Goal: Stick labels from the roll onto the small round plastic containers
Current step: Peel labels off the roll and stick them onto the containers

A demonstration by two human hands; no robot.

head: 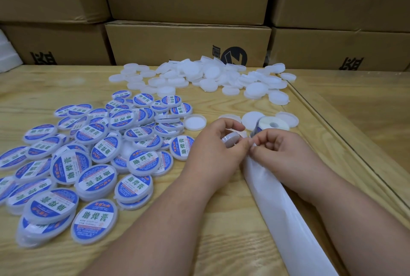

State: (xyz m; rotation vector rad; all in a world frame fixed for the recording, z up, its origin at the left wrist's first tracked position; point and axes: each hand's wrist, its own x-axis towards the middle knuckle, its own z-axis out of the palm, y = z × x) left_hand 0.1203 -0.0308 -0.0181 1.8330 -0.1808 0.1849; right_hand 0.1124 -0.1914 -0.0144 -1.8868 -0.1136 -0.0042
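Blue labels [95, 178] read 助焊膏; left hand [213, 153] grips container [230, 139]; right hand [286, 153] pinches backing strip [288, 215].

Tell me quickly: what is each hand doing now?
Left hand: holds a container.
Right hand: fingers curled, pinching at the label strip.

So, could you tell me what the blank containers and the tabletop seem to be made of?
Blank containers: apparently translucent white plastic with a matte, milky look and thin moulded rims. Tabletop: pale wood or wood veneer, going by the visible grain lines; it has a smooth, slightly glossy finish.
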